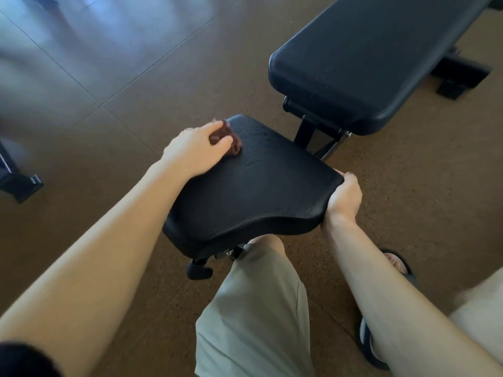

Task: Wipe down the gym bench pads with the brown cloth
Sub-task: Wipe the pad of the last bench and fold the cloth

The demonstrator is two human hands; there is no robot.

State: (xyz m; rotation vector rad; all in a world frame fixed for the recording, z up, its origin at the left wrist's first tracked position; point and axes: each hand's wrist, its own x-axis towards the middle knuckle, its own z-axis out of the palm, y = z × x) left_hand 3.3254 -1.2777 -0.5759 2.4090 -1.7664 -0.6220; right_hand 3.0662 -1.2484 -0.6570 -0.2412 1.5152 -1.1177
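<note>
Head view, brown speckled floor, left hand pressing bunched brown cloth on seat pad far-left corner, right hand gripping its right edge, back pad beyond.

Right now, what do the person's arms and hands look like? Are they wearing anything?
Both forearms are bare. The left hand and right hand show no gloves, rings or watch. A dark sleeve edge shows at the left arm's upper end.
</note>
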